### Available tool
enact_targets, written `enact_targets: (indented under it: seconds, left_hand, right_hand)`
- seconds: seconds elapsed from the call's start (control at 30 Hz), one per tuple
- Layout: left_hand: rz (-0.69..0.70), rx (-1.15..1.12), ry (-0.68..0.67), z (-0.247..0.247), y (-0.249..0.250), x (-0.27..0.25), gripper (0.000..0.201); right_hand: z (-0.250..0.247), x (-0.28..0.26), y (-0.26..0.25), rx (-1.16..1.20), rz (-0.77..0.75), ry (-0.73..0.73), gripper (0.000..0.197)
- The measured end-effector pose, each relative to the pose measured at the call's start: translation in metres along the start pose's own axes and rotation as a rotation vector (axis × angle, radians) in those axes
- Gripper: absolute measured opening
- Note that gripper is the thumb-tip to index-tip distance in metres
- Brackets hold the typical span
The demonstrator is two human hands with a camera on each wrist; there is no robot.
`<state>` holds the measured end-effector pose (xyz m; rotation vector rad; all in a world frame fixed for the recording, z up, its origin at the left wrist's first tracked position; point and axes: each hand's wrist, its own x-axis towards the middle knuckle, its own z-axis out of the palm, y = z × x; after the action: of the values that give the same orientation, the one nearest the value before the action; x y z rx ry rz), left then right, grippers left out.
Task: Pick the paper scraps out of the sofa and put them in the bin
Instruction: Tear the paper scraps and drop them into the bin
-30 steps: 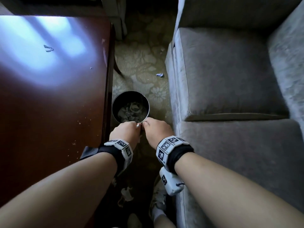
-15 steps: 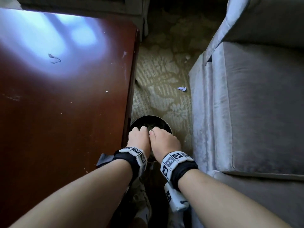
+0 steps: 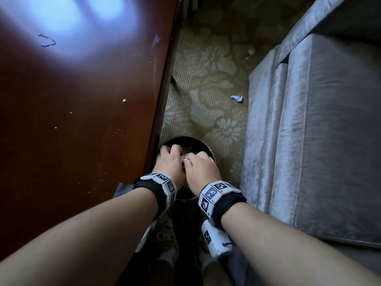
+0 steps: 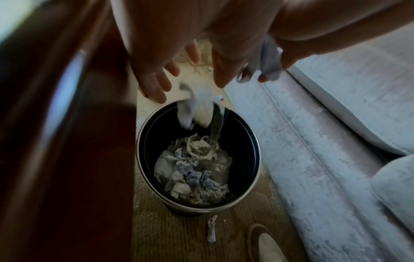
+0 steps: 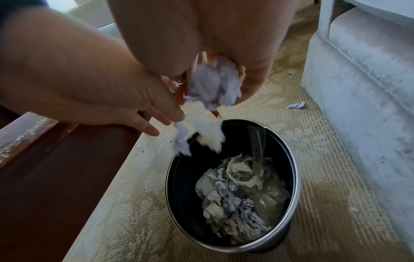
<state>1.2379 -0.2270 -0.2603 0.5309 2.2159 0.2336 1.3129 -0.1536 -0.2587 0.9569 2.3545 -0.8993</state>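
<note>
— Red-brown wood, glossy and scuffed: that's the surface (image 3: 82, 120) at 9 o'clock. What's next to it?

— Left grip (image 4: 154, 78), fingers spread wide, holding nothing. Just under it, white and lilac scraps (image 5: 208, 134) are blurred in mid-air over the far rim of the bin (image 5: 295, 177).

— And the bin?

— Round, dark inside, metal rim, standing on the carpet (image 3: 206, 79) between surface and sofa. Its bottom is covered with crumpled white and lilac paper; it has plenty of room.

— The right grip (image 3: 201, 168)?

— Closed round a lilac wad (image 5: 215, 83), thumb and fingers curled about it. The wad is soft, creased and roughly ball-shaped, with no long axis to speak of.

— So what does the next move depend on?

— I'd say one thing: the bin mouth lies straight below that grip, slightly towards 12 o'clock. Spreading the fingers should be enough, though paper this light may drift past the rim.

— Anything missed?

— A small lilac scrap (image 3: 236, 98) on the carpet at 1 o'clock from the bin, just beside the sofa (image 3: 309, 141) front. The right grip is nearer to it. A thin twisted strip (image 4: 211, 230) lies on the near side of the bin too.

— The sofa itself?

— Pale grey velvety fabric at 3 o'clock, with piped seams. No scraps show on the visible cushion.
</note>
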Motion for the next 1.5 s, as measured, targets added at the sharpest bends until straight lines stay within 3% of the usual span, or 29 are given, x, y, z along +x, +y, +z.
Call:
enact_targets:
  seconds: [0.2,0.6,0.77,0.93,1.3,1.5]
  left_hand:
    - [0.019,0.005,0.016,-0.008,0.0,-0.001,0.045]
    - [0.045,-0.226,0.127,-0.024,0.0,-0.036,0.012]
    - [-0.063,-0.288,0.257,-0.046,-0.017,-0.067,0.004]
    - [-0.127,-0.305,0.343,-0.062,-0.062,-0.112,0.012]
    - [-0.527,-0.523,0.6,-0.056,-0.261,-0.274,0.014]
    - [-0.734,-0.662,0.542,-0.018,-0.333,-0.359,0.011]
  right_hand:
    - [-0.006,0.0,0.002,0.059,-0.003,-0.016,0.032]
    - [-0.04,-0.02,-0.003,0.1,-0.045,0.011,0.022]
    - [-0.046,-0.036,-0.036,0.014,-0.17,-0.059,0.021]
    - [-0.038,-0.056,-0.089,-0.071,-0.264,-0.084,0.017]
    - [0.108,-0.167,-0.259,-0.26,-0.612,-0.316,0.016]
    - [0.186,-0.234,-0.302,-0.46,-0.743,-0.508,0.015]
